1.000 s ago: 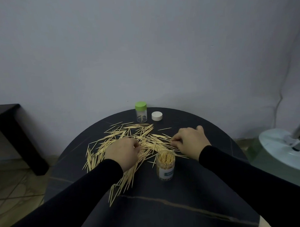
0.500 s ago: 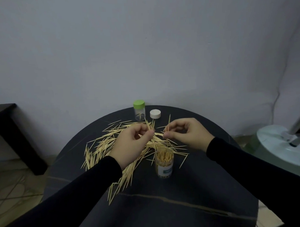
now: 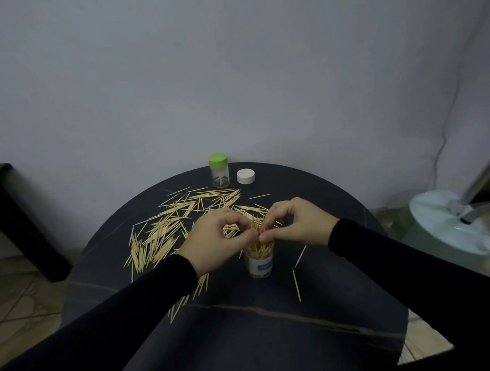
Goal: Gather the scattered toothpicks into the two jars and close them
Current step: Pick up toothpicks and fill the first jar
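Both hands, the left hand point(image 3: 222, 237) and right hand point(image 3: 294, 225), are pinching toothpicks point(image 3: 257, 226) together over the open jar point(image 3: 259, 259) (its white lid point(image 3: 245, 176) waiting at twelve o'clock), lining them upright to drop in.

round dark table point(image 3: 271, 337) | black bench point(image 3: 5, 199) far left | white fan base point(image 3: 445, 225) right

— Where are we looking from?
— We have one view only, a wide-angle camera worn on the head. We look forward and down onto the round dark table point(image 3: 243, 338), whose near edge runs out of frame below us.
— How near are we?
— Near: both sleeves enter from the bottom corners. The far wall point(image 3: 234, 74) fills the upper half and bends at the right edge.
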{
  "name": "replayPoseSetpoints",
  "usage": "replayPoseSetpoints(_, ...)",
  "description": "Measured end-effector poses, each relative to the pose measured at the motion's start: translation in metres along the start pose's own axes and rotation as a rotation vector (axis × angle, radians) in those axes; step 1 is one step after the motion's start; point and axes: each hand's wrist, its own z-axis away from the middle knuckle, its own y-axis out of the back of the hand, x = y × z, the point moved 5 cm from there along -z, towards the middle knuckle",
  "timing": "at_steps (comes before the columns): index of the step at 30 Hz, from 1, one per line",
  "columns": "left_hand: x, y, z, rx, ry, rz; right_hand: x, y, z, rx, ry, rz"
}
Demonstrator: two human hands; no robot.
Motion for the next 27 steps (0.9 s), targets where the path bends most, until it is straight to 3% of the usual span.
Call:
replayPoseSetpoints(7,-0.004,0.002,0.000,-0.062,0.007,0.044,0.004,0.001,-0.001,-0.016,-0.005,-0.023)
replayPoseSetpoints(14,0.009,0.008,0.005,0.019,-0.237,-0.150,0.011,0.003,0.003,-0.082,-0.055,0.039)
replayPoseSetpoints(21,0.017,-0.006,0.013,-0.113,-0.425,-0.303,0.015,-0.003,0.000,-0.129,-0.065,0.105)
replayPoseSetpoints(25,0.019,-0.002,0.011,-0.023,-0.419,-0.290,0.013,-0.001,0.001,-0.133,-0.056,0.137)
replayPoseSetpoints(27,0.016,0.002,0.006,0.078,-0.298,-0.323,0.014,-0.001,0.001,-0.131,-0.056,0.132)
